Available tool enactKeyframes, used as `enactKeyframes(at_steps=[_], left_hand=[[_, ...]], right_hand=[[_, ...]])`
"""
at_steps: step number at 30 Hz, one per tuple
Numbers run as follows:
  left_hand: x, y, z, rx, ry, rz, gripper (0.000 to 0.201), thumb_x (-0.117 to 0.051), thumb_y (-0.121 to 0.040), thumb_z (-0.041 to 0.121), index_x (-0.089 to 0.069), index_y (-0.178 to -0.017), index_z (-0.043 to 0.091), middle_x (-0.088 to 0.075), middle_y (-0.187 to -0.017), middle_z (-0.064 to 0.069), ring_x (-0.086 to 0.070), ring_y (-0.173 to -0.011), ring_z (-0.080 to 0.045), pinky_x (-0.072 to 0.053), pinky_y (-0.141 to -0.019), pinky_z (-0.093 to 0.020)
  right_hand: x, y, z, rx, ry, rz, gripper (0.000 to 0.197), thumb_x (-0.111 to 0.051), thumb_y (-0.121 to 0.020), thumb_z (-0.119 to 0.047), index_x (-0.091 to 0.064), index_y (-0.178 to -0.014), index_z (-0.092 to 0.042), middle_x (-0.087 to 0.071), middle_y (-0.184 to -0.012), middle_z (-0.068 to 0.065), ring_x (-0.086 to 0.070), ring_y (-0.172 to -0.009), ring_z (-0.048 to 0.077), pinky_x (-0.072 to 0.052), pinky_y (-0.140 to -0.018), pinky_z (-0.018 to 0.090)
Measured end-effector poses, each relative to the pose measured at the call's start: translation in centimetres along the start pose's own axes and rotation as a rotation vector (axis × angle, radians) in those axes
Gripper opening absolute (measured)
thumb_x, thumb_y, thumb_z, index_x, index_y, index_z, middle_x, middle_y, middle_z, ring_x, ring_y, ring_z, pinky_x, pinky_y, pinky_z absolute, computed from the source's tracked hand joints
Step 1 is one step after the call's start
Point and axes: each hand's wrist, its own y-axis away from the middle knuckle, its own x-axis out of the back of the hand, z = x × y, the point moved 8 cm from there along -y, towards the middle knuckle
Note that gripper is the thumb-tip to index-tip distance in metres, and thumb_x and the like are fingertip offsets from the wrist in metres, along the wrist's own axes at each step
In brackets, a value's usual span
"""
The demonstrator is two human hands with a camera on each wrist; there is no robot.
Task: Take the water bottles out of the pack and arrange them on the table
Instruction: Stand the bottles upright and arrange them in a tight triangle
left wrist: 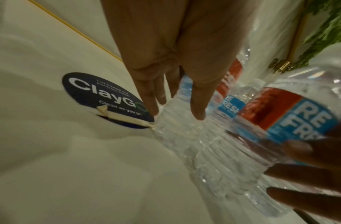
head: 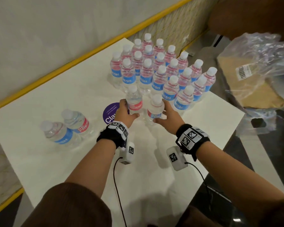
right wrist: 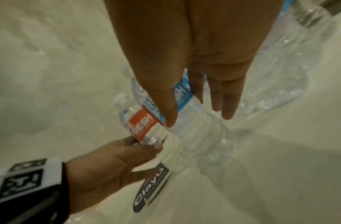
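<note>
Several upright water bottles [head: 161, 71] with white caps and blue and red labels stand grouped at the back of the white table [head: 56, 161]. At the front of that group my left hand [head: 129, 110] grips one upright bottle [head: 134, 99] by its body. My right hand [head: 161, 113] grips another bottle [head: 156, 105] just to its right. In the left wrist view my left hand [left wrist: 176, 114] has fingers and thumb round the clear ribbed bottle [left wrist: 177, 133]. In the right wrist view my right hand [right wrist: 198, 119] wraps its bottle [right wrist: 200, 139].
Two more bottles [head: 66, 128] stand apart at the table's left. A round purple sticker [head: 109, 112] lies beside my left hand. Crumpled clear plastic wrap [head: 256, 53] and a cardboard tray [head: 252, 95] sit off the table's right edge. A yellow-edged wall runs behind.
</note>
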Motion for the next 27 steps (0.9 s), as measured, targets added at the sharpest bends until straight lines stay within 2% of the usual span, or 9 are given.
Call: enactKeyframes(at_steps=[4, 8, 10, 13, 16, 18, 21, 25, 27], left_hand=[[-0.1, 0.0, -0.6, -0.020, -0.004, 0.039, 0.054, -0.076, -0.074, 0.007, -0.036, -0.110, 0.013, -0.057, -0.111, -0.004, -0.060, -0.108, -0.026, -0.048, -0.089, -0.032], [-1.2, -0.2, 1.1, -0.072, 0.027, -0.037, 0.094, -0.078, -0.072, 0.007, -0.017, -0.143, 0.020, -0.043, -0.140, 0.001, -0.047, -0.123, -0.017, -0.040, -0.100, -0.029], [-2.1, -0.6, 2.1, -0.096, 0.057, -0.095, 0.099, -0.078, -0.073, 0.010, -0.013, -0.146, 0.024, -0.041, -0.144, 0.001, -0.046, -0.126, -0.015, -0.041, -0.100, -0.029], [-2.8, -1.2, 2.1, -0.067, 0.094, -0.094, 0.086, -0.080, -0.072, 0.014, -0.029, -0.141, 0.022, -0.053, -0.132, 0.003, -0.054, -0.117, -0.013, -0.046, -0.096, -0.030], [-3.0, -1.1, 0.9, -0.035, 0.080, -0.024, 0.072, -0.085, -0.060, 0.026, -0.049, -0.123, 0.019, -0.063, -0.119, -0.001, -0.062, -0.108, -0.017, -0.052, -0.094, -0.041], [-3.1, -0.5, 0.1, 0.004, 0.082, 0.013, 0.072, -0.084, -0.054, 0.029, -0.049, -0.116, 0.019, -0.062, -0.114, -0.001, -0.063, -0.104, -0.019, -0.052, -0.092, -0.040], [-3.2, 0.6, -0.2, 0.037, 0.103, 0.032, 0.068, -0.082, -0.063, 0.016, -0.043, -0.118, 0.014, -0.058, -0.111, -0.001, -0.059, -0.100, -0.019, -0.047, -0.088, -0.030], [-2.7, 1.1, 1.1, 0.021, 0.185, 0.021, 0.063, -0.083, -0.062, 0.024, -0.051, -0.116, 0.019, -0.063, -0.093, 0.009, -0.064, -0.088, -0.012, -0.054, -0.083, -0.032], [-2.4, 1.0, 1.1, 0.059, 0.274, 0.020, 0.061, -0.082, -0.063, 0.021, -0.051, -0.115, 0.015, -0.063, -0.091, 0.005, -0.065, -0.085, -0.015, -0.055, -0.082, -0.034]], right_hand=[[-1.4, -0.4, 2.4, -0.084, -0.106, 0.040, 0.074, -0.070, -0.083, -0.015, -0.027, -0.144, -0.019, -0.046, -0.143, 0.002, -0.045, -0.130, 0.024, -0.038, -0.102, 0.029], [-1.8, -0.7, 3.0, -0.099, -0.117, 0.047, 0.073, -0.069, -0.084, -0.018, -0.028, -0.144, -0.020, -0.045, -0.143, 0.002, -0.044, -0.131, 0.026, -0.037, -0.104, 0.033], [-1.8, -0.9, 3.2, -0.095, -0.116, 0.045, 0.073, -0.070, -0.083, -0.018, -0.029, -0.143, -0.020, -0.047, -0.142, 0.002, -0.045, -0.129, 0.025, -0.039, -0.105, 0.034], [-1.6, -1.1, 3.3, -0.090, -0.107, 0.040, 0.073, -0.071, -0.082, -0.018, -0.030, -0.142, -0.021, -0.049, -0.139, 0.001, -0.048, -0.127, 0.023, -0.041, -0.105, 0.035], [-1.2, -1.0, 3.7, -0.088, -0.097, 0.057, 0.071, -0.072, -0.081, -0.019, -0.032, -0.140, -0.020, -0.051, -0.137, 0.001, -0.050, -0.124, 0.023, -0.042, -0.102, 0.033], [-0.8, -0.7, 3.9, -0.082, -0.099, 0.082, 0.069, -0.072, -0.081, -0.018, -0.034, -0.139, -0.017, -0.051, -0.136, 0.001, -0.050, -0.123, 0.021, -0.041, -0.101, 0.029], [-0.5, -0.5, 4.1, -0.071, -0.110, 0.089, 0.068, -0.072, -0.081, -0.018, -0.035, -0.138, -0.017, -0.050, -0.137, 0.000, -0.051, -0.121, 0.021, -0.040, -0.097, 0.027], [-0.4, -0.7, 3.9, -0.052, -0.077, 0.046, 0.068, -0.072, -0.081, -0.019, -0.036, -0.139, -0.017, -0.050, -0.137, 0.001, -0.050, -0.121, 0.020, -0.039, -0.096, 0.025], [-0.4, -0.9, 3.9, -0.052, -0.051, 0.033, 0.068, -0.072, -0.081, -0.020, -0.037, -0.139, -0.017, -0.051, -0.137, 0.002, -0.050, -0.121, 0.021, -0.039, -0.094, 0.025]])
